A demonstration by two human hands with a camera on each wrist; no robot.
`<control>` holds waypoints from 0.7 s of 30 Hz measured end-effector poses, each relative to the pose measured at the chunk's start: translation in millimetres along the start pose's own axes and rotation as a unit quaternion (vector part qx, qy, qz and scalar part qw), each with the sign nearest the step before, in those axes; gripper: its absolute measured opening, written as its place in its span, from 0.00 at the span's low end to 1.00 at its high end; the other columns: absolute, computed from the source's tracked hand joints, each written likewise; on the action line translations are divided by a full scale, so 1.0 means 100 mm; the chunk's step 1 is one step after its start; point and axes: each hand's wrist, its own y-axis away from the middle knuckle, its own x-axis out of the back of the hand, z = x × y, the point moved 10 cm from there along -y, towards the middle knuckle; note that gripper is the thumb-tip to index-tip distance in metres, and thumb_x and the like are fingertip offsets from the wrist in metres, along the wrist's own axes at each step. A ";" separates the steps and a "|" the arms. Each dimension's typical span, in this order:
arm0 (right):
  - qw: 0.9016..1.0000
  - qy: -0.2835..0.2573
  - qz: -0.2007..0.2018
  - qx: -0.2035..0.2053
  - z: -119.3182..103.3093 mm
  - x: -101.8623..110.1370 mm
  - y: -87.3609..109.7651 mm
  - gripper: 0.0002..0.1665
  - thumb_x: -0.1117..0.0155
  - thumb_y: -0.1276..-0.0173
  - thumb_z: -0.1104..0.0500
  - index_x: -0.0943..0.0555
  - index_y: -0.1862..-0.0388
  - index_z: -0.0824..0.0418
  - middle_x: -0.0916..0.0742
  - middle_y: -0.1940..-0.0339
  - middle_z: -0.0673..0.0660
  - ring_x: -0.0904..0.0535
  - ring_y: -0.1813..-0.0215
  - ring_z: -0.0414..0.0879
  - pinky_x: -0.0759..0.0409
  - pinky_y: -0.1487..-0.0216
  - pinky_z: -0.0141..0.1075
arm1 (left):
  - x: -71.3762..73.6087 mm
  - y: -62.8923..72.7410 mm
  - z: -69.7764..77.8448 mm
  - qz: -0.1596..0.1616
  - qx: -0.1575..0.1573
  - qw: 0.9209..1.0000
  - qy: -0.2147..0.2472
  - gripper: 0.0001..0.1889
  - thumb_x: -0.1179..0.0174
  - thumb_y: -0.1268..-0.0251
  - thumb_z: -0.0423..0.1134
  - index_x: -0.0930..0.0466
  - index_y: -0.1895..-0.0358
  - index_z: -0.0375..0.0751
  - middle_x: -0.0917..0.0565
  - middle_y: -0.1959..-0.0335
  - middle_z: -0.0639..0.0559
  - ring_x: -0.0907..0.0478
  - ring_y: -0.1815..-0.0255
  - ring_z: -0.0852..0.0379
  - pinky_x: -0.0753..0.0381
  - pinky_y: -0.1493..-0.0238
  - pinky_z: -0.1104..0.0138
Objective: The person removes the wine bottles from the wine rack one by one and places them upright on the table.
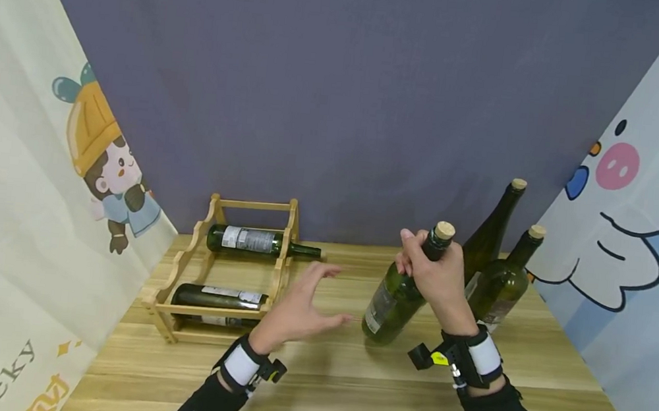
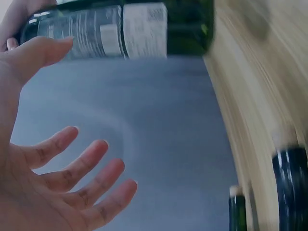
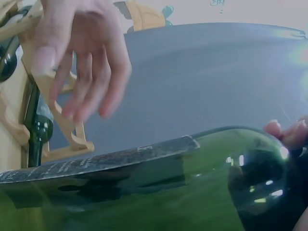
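Observation:
My right hand (image 1: pixel 433 275) grips a green wine bottle (image 1: pixel 393 304) round its neck, just below the cork. The bottle leans, cork end to the right; whether its base touches the table cannot be told. To its left, my left hand (image 1: pixel 302 305) is held with fingers and thumb spread, holding nothing. In the left wrist view the labelled side of the bottle (image 2: pixel 144 31) passes behind the left thumb. The right wrist view has the bottle's body (image 3: pixel 211 178) up close, with the left hand (image 3: pixel 91 57) beyond it.
A wooden wine rack (image 1: pixel 206 312) stands at the left, with a bottle (image 1: pixel 251 240) lying at the back and dark bottles (image 1: pixel 219 297) at the front. Two corked bottles, a rear one (image 1: pixel 490 234) and a nearer one (image 1: pixel 500 285), stand at the right. A grey-blue backdrop (image 1: pixel 345 101) rises behind the table.

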 end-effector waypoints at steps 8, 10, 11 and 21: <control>0.998 0.057 0.014 -0.026 0.14 0.19 -0.05 0.26 0.39 0.23 0.50 0.27 0.76 0.67 0.22 0.86 0.52 0.20 0.79 0.51 0.20 0.67 0.38 | 0.32 0.18 -0.24 0.066 0.018 0.993 -0.097 0.29 0.27 0.41 0.56 0.23 0.42 0.45 0.19 0.46 0.50 0.21 0.42 0.49 0.19 0.44 0.54; 0.997 0.072 0.020 -0.031 0.17 0.25 -0.06 0.26 0.39 0.23 0.49 0.26 0.76 0.67 0.21 0.85 0.52 0.20 0.78 0.51 0.21 0.66 0.38 | 0.41 0.24 -0.29 0.086 0.016 0.988 -0.129 0.27 0.27 0.41 0.55 0.21 0.46 0.44 0.18 0.50 0.49 0.21 0.47 0.49 0.18 0.49 0.57; 0.996 0.081 0.024 -0.032 0.18 0.27 -0.06 0.26 0.39 0.23 0.49 0.26 0.75 0.67 0.21 0.85 0.51 0.19 0.78 0.51 0.21 0.66 0.37 | 0.44 0.27 -0.31 0.095 0.017 0.985 -0.144 0.26 0.27 0.42 0.55 0.21 0.48 0.43 0.19 0.53 0.49 0.21 0.51 0.50 0.18 0.54 0.60; 0.990 0.120 0.059 -0.053 0.34 0.57 -0.17 0.26 0.38 0.24 0.46 0.25 0.73 0.67 0.20 0.85 0.50 0.17 0.76 0.48 0.18 0.63 0.34 | 0.61 0.50 -0.70 0.098 0.104 0.969 -0.202 0.24 0.26 0.45 0.59 0.27 0.68 0.44 0.29 0.72 0.54 0.37 0.75 0.60 0.38 0.78 0.72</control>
